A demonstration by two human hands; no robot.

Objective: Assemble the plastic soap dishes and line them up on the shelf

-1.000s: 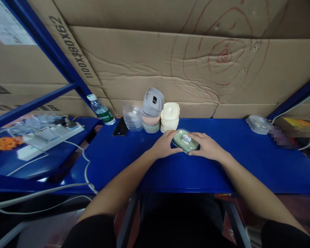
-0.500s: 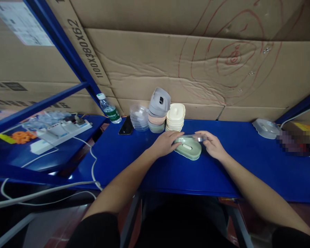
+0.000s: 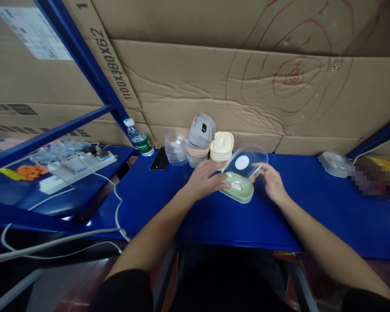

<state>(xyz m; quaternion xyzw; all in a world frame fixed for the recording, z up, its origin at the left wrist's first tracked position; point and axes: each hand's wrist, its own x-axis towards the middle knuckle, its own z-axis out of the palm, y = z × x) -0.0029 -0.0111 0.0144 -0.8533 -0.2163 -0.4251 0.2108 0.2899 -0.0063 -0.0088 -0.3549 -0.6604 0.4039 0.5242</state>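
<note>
A clear plastic cover (image 3: 255, 157) with a white round patch on it stands tilted up between my hands. My right hand (image 3: 272, 182) pinches its right edge. At its left edge is my left hand (image 3: 206, 181), fingers closed on the rim. Just below the cover, a pale green oval dish (image 3: 242, 195) with a slot in its middle lies on the blue table. The fingertips of my left hand overlap the left end of this dish; whether they press on it I cannot tell.
Behind my hands are stacks of cream dishes (image 3: 221, 143), grey dishes (image 3: 202, 130) and clear covers (image 3: 176, 149). A phone (image 3: 159, 159) and a water bottle (image 3: 139, 139) stand left of them. Another clear piece (image 3: 335, 164) lies far right. A power strip (image 3: 78, 171) is at left.
The clear cover has swung from nearly flat and edge-on to tilted upright, its round patch now showing. Both hands have shifted slightly around it; the green dish stays in place.
</note>
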